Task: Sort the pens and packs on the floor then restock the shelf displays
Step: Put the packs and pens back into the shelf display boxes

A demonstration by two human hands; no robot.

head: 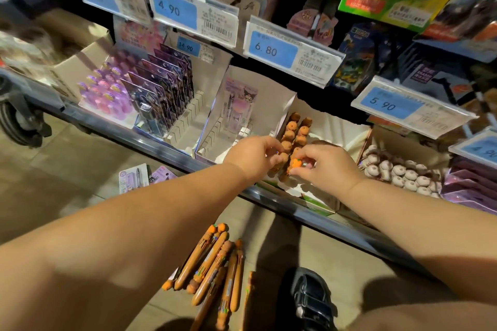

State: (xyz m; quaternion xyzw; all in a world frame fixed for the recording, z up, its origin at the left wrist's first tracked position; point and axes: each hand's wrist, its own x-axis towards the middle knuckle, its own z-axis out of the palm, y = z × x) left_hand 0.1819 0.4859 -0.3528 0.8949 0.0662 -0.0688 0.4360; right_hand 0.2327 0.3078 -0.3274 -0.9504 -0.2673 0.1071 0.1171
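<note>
Now both arms outstretched; left hand (252,156) fingers pinch brown pen (274,169), right hand (328,166) fingers pinch orange-topped pen (295,163).

Low price-tag strip (274,50) overhangs pen box (345,126); box's right half open; white-topped pens (403,173) crowd right.

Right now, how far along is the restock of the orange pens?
Done: two rows of orange pens stand in the white display box. In hand: the left hand and right hand each pinch a pen at the box's front. Left: a loose pen pile and two packs lie on the floor.
</note>
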